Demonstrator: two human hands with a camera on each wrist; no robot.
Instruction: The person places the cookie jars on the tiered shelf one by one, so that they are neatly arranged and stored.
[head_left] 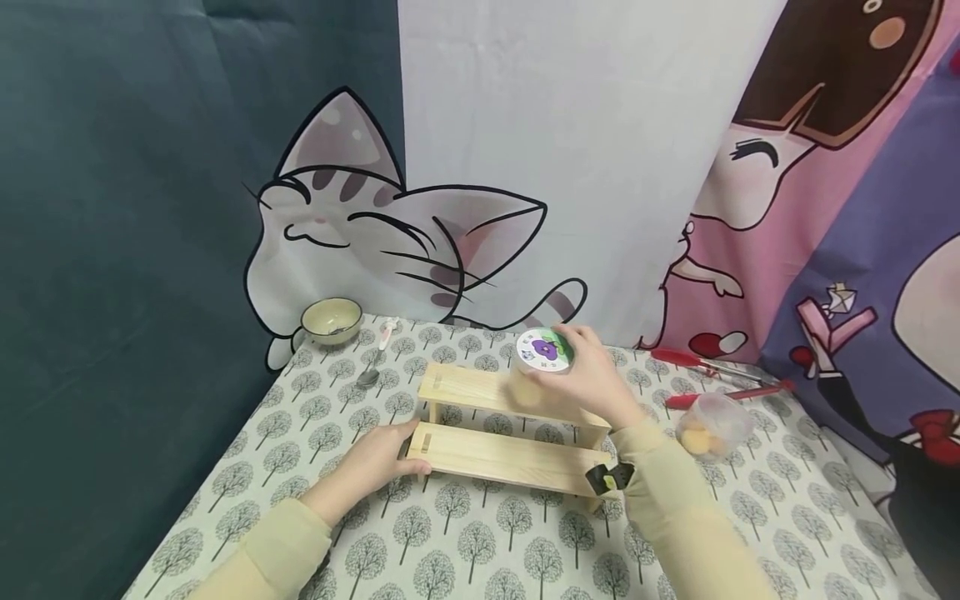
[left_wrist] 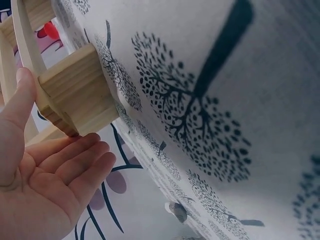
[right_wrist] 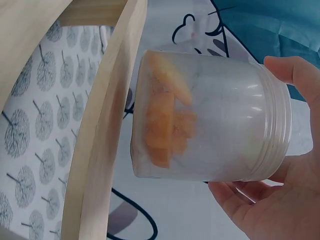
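A two-step wooden shelf (head_left: pixel 517 460) stands on the table. My left hand (head_left: pixel 378 457) holds the left end of its lower step, the thumb on one side and the fingers on the other, as the left wrist view shows of the hand (left_wrist: pixel 55 175) and the board end (left_wrist: pixel 82 87). With my right hand (head_left: pixel 588 372) I grip a clear plastic jar (right_wrist: pixel 215 117) around its lid end. Orange-yellow pieces (right_wrist: pixel 167 125) lie at its bottom, and its lid (head_left: pixel 545 349) bears a purple picture. The jar is upright over the upper step (head_left: pixel 468 385); whether it touches cannot be told.
A second clear jar (head_left: pixel 723 421) with yellow-orange pieces stands at the right, near red-handled tongs (head_left: pixel 720 364) and another red utensil (head_left: pixel 686 401). At the back left are a bowl (head_left: pixel 332 321) and a spoon (head_left: pixel 369 377). Printed curtains hang behind the table.
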